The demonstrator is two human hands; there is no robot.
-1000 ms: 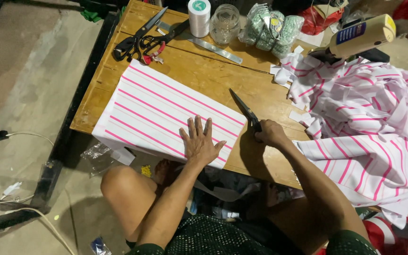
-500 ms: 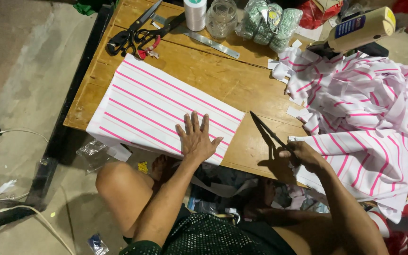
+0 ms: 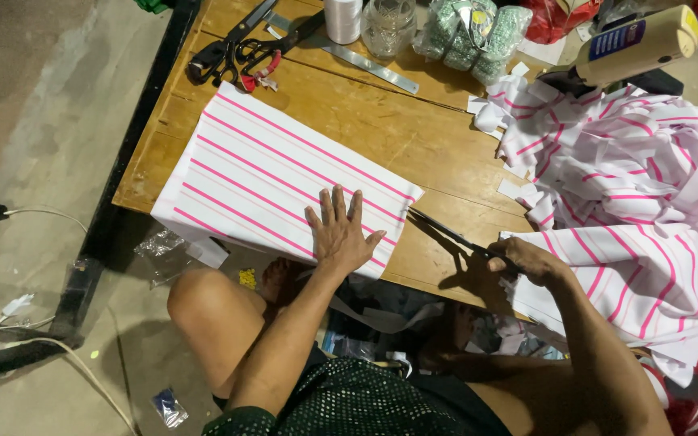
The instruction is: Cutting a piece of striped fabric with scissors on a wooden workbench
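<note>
A folded white cloth with pink stripes (image 3: pixel 260 173) lies flat on the wooden table (image 3: pixel 414 137). My left hand (image 3: pixel 339 236) presses palm-down on its near right corner, fingers spread. My right hand (image 3: pixel 527 260) grips the handles of a pair of dark scissors (image 3: pixel 446 232) at the table's front edge; the blades point left, their tip at the cloth's right edge.
A heap of the same striped fabric (image 3: pixel 632 186) covers the right side. At the back lie black scissors (image 3: pixel 228 44), a metal ruler (image 3: pixel 365 63), a thread spool (image 3: pixel 342 18), a glass jar (image 3: pixel 388 24) and a yellow-cream bottle (image 3: pixel 636 44). My bare knee (image 3: pixel 203 303) sits below the table; cables cross the concrete floor.
My right hand has swung the scissors from pointing away over the table down to the front edge, blades now aimed left at the cloth's edge. My left hand stays flat on the cloth.
</note>
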